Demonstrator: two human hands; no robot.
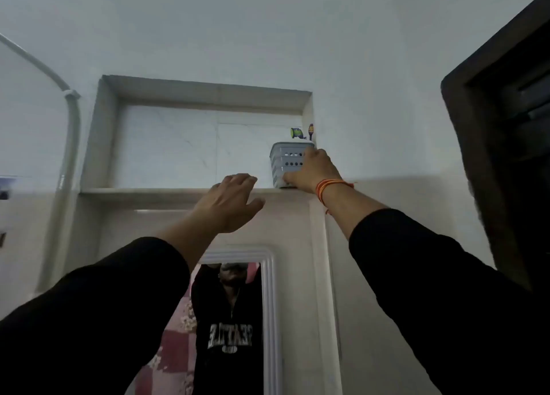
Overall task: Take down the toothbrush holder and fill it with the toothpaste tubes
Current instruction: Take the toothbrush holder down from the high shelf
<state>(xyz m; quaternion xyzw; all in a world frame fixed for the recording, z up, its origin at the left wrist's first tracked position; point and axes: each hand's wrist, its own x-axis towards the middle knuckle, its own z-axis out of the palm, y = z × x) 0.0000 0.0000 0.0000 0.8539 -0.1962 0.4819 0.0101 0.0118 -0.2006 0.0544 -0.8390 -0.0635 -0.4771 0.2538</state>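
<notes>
Head view: we look up at a recessed niche (205, 144) high in a pale wall, above a mirror (232, 320).
Holder: we see 1 grey toothbrush holder (284, 163) standing upright on the shelf (166, 191), tucked in the niche's right corner, with 2 rows of small holes in its side.
Holder contents: 2 small coloured tops, a green one (296, 132) and a dark one with yellow (311, 129), poke above its rim; we cannot tell what they are.
Right hand: our right hand (312, 171) wraps the holder's right side, fingers curled onto its lower edge, gripping it while its base sits at shelf level.
Wrist: an orange thread band (330, 185) circles that wrist, just above a black sleeve (431, 275).
Left hand: our left hand (229, 202) is spread wide and holds nothing; its fingertips reach the shelf's front edge, just left of the holder and apart from it.
Mirror: it reflects a person in a black top with both arms raised.
Left edge: 1 pale pipe (70, 144) curves down the wall beside the niche.
Right edge: a dark wooden frame (476, 156) runs down the picture.
Toothpaste: we see no tubes in this view.
</notes>
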